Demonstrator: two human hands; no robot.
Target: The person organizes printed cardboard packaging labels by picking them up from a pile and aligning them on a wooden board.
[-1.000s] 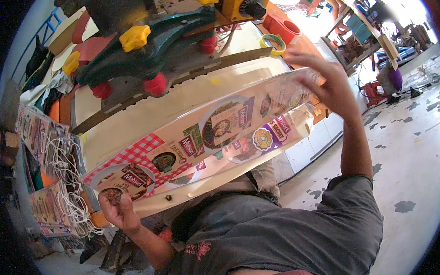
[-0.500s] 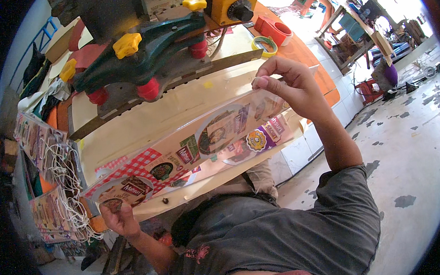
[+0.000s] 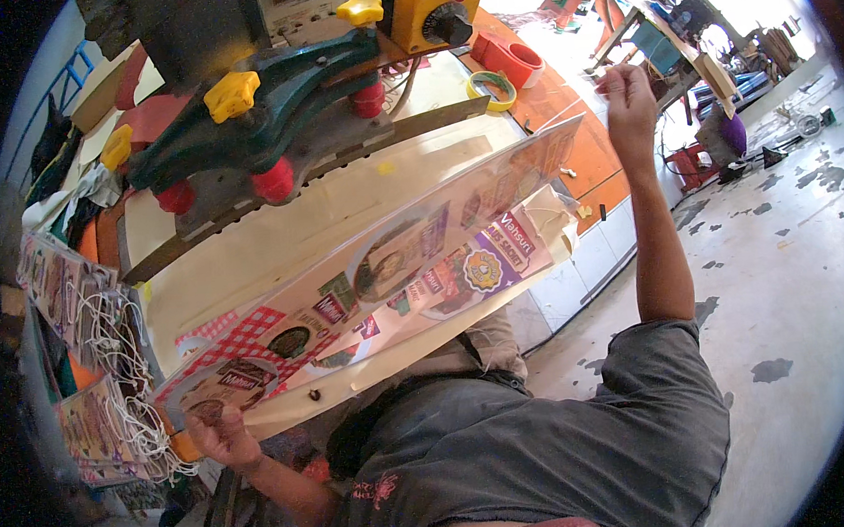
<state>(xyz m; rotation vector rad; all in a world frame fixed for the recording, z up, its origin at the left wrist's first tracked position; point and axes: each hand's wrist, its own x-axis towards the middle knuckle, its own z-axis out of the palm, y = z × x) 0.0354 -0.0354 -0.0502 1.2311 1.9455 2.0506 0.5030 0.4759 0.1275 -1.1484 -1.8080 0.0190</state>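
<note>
Printed plastic strip [image 3: 385, 274] stretched between two raised hands, over the pale worktable [image 3: 280, 237].

Left hand [image 3: 224, 434] pinches the near end shut, low by the table's edge; right hand [image 3: 629, 94] grips the far end, lifted high. Under the strip another printed sheet [image 3: 483, 265] lies on the table. Beyond stands a green machine [image 3: 275, 129] with yellow knobs and a yellow switch box [image 3: 430, 13], with tape rolls [image 3: 508, 67] farther back.

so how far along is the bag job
Done: finished bags with string handles hang in a stack at the left. In hand: the left hand and right hand stretch one long printed sheet in front of the machine. Left: that sheet is flat, not yet folded.
</note>
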